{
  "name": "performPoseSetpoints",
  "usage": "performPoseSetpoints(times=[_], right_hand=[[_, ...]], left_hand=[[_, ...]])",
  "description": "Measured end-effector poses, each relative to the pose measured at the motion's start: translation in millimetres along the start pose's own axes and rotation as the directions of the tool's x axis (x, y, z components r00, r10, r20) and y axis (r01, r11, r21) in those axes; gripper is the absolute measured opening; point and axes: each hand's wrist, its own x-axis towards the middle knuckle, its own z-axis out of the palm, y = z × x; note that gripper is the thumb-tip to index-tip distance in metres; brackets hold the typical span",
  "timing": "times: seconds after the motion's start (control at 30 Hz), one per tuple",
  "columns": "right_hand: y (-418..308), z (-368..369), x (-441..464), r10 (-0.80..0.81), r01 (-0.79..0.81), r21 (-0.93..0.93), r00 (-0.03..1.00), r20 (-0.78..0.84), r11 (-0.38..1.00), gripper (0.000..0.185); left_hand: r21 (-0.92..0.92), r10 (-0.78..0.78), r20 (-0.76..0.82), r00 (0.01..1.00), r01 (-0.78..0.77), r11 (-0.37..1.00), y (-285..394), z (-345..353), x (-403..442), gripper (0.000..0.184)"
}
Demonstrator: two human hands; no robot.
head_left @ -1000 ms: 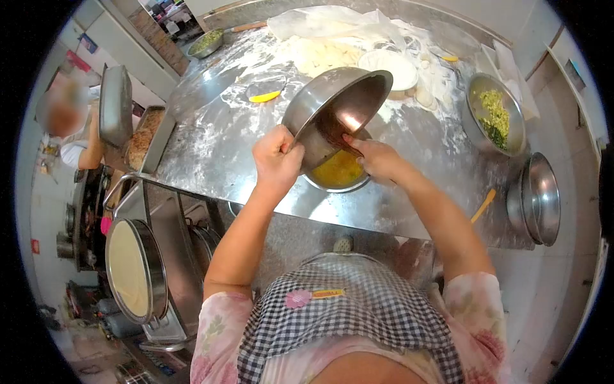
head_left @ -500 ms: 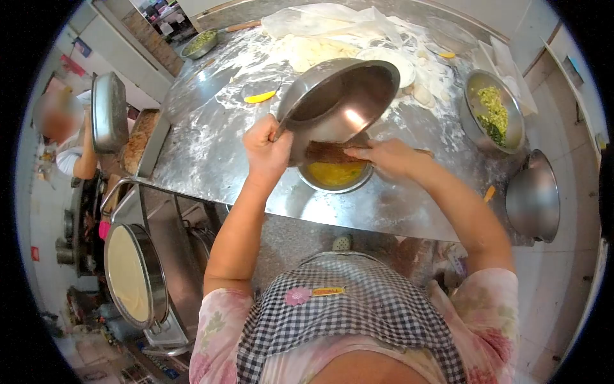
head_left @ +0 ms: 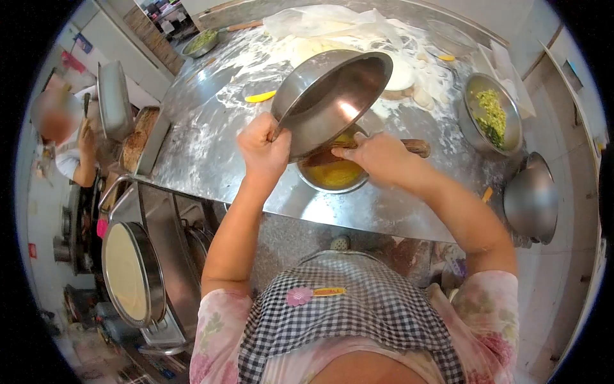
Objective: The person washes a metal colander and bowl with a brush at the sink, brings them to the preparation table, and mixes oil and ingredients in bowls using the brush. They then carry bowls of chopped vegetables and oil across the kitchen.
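My left hand (head_left: 263, 148) is closed round the rim of a large metal bowl (head_left: 320, 118), tipped steeply on its side. Beneath its lower lip, a smaller metal bowl (head_left: 340, 190) with yellow liquid (head_left: 332, 174) stands on the table. In my right hand (head_left: 384, 157) is a brown brush (head_left: 417, 148); its wooden handle sticks out to the right. The brush's other end reaches over the yellow liquid, at the tipped bowl's lip. Whether it touches the bowl I cannot tell.
Flour and dough (head_left: 313, 48) cover the back of the metal table (head_left: 211, 160). At right stand a bowl of green-and-yellow filling (head_left: 492, 115) and another metal bowl (head_left: 531, 198). A round pan (head_left: 128, 275) sits at lower left. Another person (head_left: 67, 153) stands at far left.
The large bowl has shifted slightly left and up. My right hand has moved a little left, and the brush has turned in its grip. The person at left has moved a hand.
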Motion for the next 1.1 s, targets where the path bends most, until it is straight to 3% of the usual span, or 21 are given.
performPoseSetpoints(times=[0.13,0.4,0.5,0.6,0.7,0.77,0.8,0.9,0.97,1.1], right_hand=[[10,3,1,0.015,-0.014,-0.043,1.0,0.019,0.999,0.059],[18,2,2,0.109,-0.108,-0.012,0.99,0.088,0.994,0.057],[28,5,-4,0.163,-0.169,0.067,0.983,0.086,0.983,0.053],[29,-10,-21,0.21,-0.227,0.172,0.971,0.11,0.959,0.049],[23,-9,-39,0.291,-0.365,0.336,0.923,0.25,0.868,0.044],[28,20,-53,0.28,-0.349,0.294,0.926,0.252,0.89,0.042],[31,31,-60,0.26,-0.315,0.242,0.937,0.234,0.918,0.042],[25,17,-70,0.322,-0.374,0.369,0.926,0.197,0.851,0.038],[28,39,-78,0.317,-0.361,0.312,0.931,0.182,0.879,0.048],[22,26,-66,0.319,-0.421,0.399,0.9,0.297,0.814,0.056]], left_hand=[[-0.006,-0.125,0.024,0.992,0.125,0.992,-4,-18,-8,0.023],[0.035,-0.208,-0.03,0.978,0.209,0.977,-17,-59,-19,0.028],[-0.094,-0.344,-0.065,0.937,0.337,0.937,-20,-73,-24,0.021],[-0.04,-0.35,-0.129,0.928,0.348,0.937,-39,-78,-31,0.018],[-0.031,-0.396,-0.216,0.892,0.4,0.916,-55,-81,-42,0.01],[-0.144,-0.492,-0.194,0.849,0.472,0.87,-63,-75,-47,0.01],[-0.272,-0.476,-0.247,0.844,0.41,0.87,-55,-65,-44,0.024],[-0.41,-0.601,-0.275,0.75,0.474,0.779,-46,-52,-40,0.018],[-0.481,-0.643,-0.271,0.716,0.477,0.735,-46,-45,-38,0.015],[-0.356,-0.599,-0.273,0.753,0.499,0.79,-52,-47,-40,0.016]])
